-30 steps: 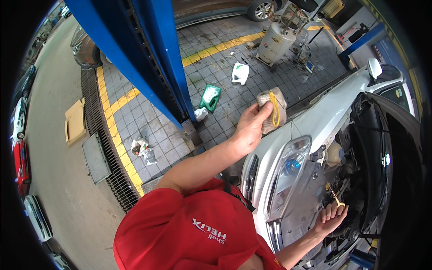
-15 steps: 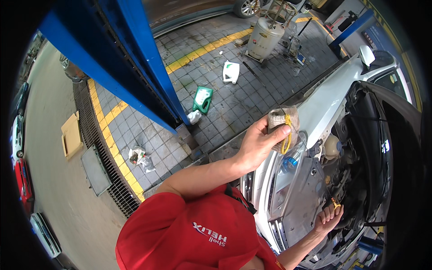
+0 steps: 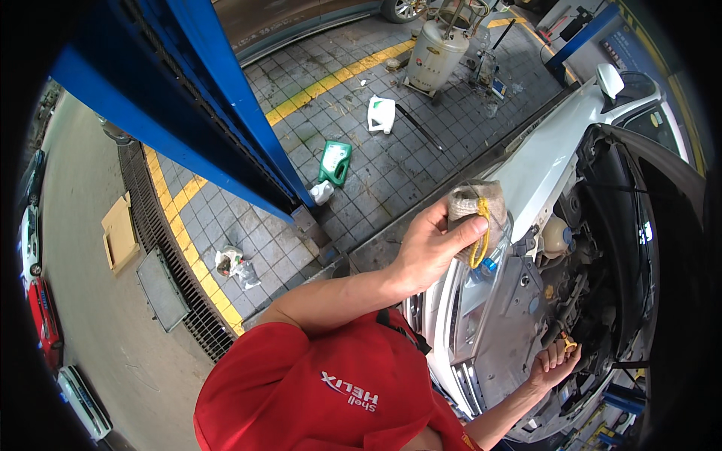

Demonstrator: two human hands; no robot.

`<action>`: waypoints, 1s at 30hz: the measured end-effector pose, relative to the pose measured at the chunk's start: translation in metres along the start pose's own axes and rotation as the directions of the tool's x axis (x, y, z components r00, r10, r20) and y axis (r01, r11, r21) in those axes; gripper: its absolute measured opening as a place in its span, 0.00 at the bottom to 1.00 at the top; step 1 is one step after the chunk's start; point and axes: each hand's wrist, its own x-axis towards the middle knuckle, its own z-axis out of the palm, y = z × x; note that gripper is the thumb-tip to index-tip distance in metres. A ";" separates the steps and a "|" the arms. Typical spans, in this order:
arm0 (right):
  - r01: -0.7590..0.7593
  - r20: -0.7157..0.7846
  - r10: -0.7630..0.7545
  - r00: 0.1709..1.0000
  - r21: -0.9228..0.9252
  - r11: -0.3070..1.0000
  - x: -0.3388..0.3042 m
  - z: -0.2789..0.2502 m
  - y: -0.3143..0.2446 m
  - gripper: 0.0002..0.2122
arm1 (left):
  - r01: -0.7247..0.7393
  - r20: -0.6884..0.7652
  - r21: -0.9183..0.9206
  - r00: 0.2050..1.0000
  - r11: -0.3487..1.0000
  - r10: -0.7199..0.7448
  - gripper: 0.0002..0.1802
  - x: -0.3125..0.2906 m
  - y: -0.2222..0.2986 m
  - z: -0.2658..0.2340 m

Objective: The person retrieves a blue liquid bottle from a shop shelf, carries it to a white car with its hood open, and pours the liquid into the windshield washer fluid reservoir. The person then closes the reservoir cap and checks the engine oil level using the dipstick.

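My left hand (image 3: 430,244) grips a folded beige-grey knitted cloth (image 3: 465,201), its thumb pressed against it. A yellow cord-like loop (image 3: 480,239) hangs along the cloth's side. Just beyond it, a clear plastic bottle with a blue cap (image 3: 489,264) shows in part at the front of the white car (image 3: 535,174). Over the engine bay (image 3: 583,289), my right hand (image 3: 553,366) is closed on a yellow ring-shaped handle (image 3: 569,344), which looks like a dipstick's. Whatever lies below that handle is hard to make out.
The raised dark hood (image 3: 662,225) stands on the right. A blue lift post (image 3: 259,143) rises at the left. On the tiled floor lie a green jug (image 3: 334,161), a white jug (image 3: 381,114) and crumpled plastic (image 3: 244,272). A pale tank (image 3: 436,60) stands farther back.
My view has shifted slightly. My right hand and the yellow handle have moved a little to the right. My left hand keeps hold of the cloth in nearly the same place.
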 end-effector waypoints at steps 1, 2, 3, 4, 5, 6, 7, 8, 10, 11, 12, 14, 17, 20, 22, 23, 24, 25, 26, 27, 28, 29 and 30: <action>0.010 -0.008 -0.010 1.000 -0.008 1.000 0.000 -0.002 0.000 0.18 | 0.014 0.002 0.007 1.000 1.000 -0.014 0.20 -0.001 0.000 0.000; 0.018 -0.019 -0.018 1.000 0.001 1.000 0.001 -0.004 -0.001 0.19 | 0.019 -0.003 0.009 1.000 1.000 -0.019 0.20 -0.001 0.000 0.001; 0.020 0.007 -0.020 1.000 -0.019 1.000 0.002 -0.006 -0.001 0.19 | 0.028 0.004 0.005 1.000 1.000 -0.028 0.20 -0.002 -0.001 0.002; 0.020 0.031 -0.019 0.999 -0.023 1.000 0.002 -0.008 -0.002 0.19 | 0.028 0.004 -0.004 1.000 1.000 -0.028 0.20 -0.002 -0.001 0.002; 0.018 0.028 -0.018 0.999 -0.004 1.000 0.003 -0.010 -0.003 0.20 | 0.028 0.003 -0.012 1.000 1.000 -0.028 0.20 -0.003 -0.001 0.003; 0.014 0.044 -0.013 0.999 -0.019 1.000 0.003 -0.011 -0.004 0.19 | 0.034 0.012 -0.017 0.999 0.999 -0.034 0.20 -0.003 -0.001 0.004; 0.008 0.033 -0.008 0.999 -0.011 1.000 0.003 -0.013 -0.005 0.19 | 0.040 0.021 -0.022 0.999 0.999 -0.039 0.20 -0.004 -0.001 0.005; 0.007 0.003 -0.007 1.000 0.025 1.000 0.003 -0.014 -0.005 0.19 | 0.040 0.028 -0.031 0.999 0.999 -0.039 0.20 -0.004 -0.001 0.006; 0.009 0.006 -0.009 1.000 -0.005 1.000 0.002 -0.015 -0.007 0.19 | 0.053 0.022 -0.003 0.998 0.999 -0.053 0.20 -0.005 -0.001 0.007; 0.012 -0.013 -0.012 1.000 0.020 1.000 0.001 -0.016 -0.008 0.19 | 0.063 0.012 0.011 0.998 0.998 -0.063 0.20 -0.005 -0.001 0.007; 0.003 0.004 -0.003 1.000 -0.004 1.000 0.001 -0.017 -0.008 0.19 | 0.061 0.025 0.001 0.998 0.998 -0.061 0.20 -0.006 0.000 0.008; -0.013 -0.006 0.013 1.000 0.027 1.000 0.000 -0.020 -0.009 0.19 | 0.064 0.035 -0.016 0.997 0.998 -0.064 0.20 -0.007 0.000 0.008; -0.027 -0.012 0.028 1.000 0.036 0.999 -0.002 -0.025 -0.011 0.19 | 0.071 0.051 -0.028 0.996 0.997 -0.070 0.20 -0.008 -0.001 0.010; -0.047 0.067 0.045 0.997 0.027 0.999 -0.003 -0.030 -0.012 0.19 | 0.093 0.065 -0.005 0.994 0.996 -0.092 0.21 -0.009 -0.002 0.011; -0.024 0.033 0.024 0.999 0.003 1.000 -0.004 -0.033 -0.013 0.19 | 0.097 0.077 0.030 0.992 0.995 -0.099 0.22 -0.010 -0.003 0.012; -0.011 0.000 0.011 1.000 0.024 1.000 -0.005 -0.034 -0.013 0.18 | 0.098 0.084 0.041 0.991 0.994 -0.102 0.22 -0.010 -0.004 0.012; -0.006 -0.002 0.006 1.000 0.002 1.000 -0.006 -0.036 -0.013 0.18 | 0.102 0.090 0.060 0.990 0.993 -0.107 0.22 -0.011 -0.004 0.012; -0.002 -0.009 0.002 1.000 0.000 1.000 -0.007 -0.037 -0.013 0.18 | 0.106 0.097 0.072 0.989 0.992 -0.113 0.23 -0.012 -0.005 0.012; 0.003 -0.028 -0.003 1.000 0.024 1.000 -0.007 -0.038 -0.014 0.18 | 0.109 0.104 0.084 0.988 0.990 -0.118 0.23 -0.012 -0.007 0.012; 0.002 -0.033 -0.002 0.999 0.004 1.000 -0.008 -0.040 -0.014 0.18 | 0.109 0.117 0.086 0.986 0.990 -0.119 0.23 -0.012 -0.008 0.012; 0.001 -0.050 -0.001 0.999 0.011 1.000 -0.009 -0.042 -0.015 0.18 | 0.109 0.130 0.087 0.984 0.990 -0.120 0.23 -0.013 -0.010 0.012; 0.002 -0.076 0.001 0.997 0.045 0.999 -0.010 -0.044 -0.015 0.18 | 0.115 0.144 0.084 0.981 0.990 -0.127 0.24 -0.013 -0.011 0.012; 0.000 -0.075 0.001 0.997 0.015 1.000 -0.010 -0.047 -0.016 0.18 | 0.116 0.147 0.116 0.980 0.986 -0.133 0.25 -0.013 -0.012 0.012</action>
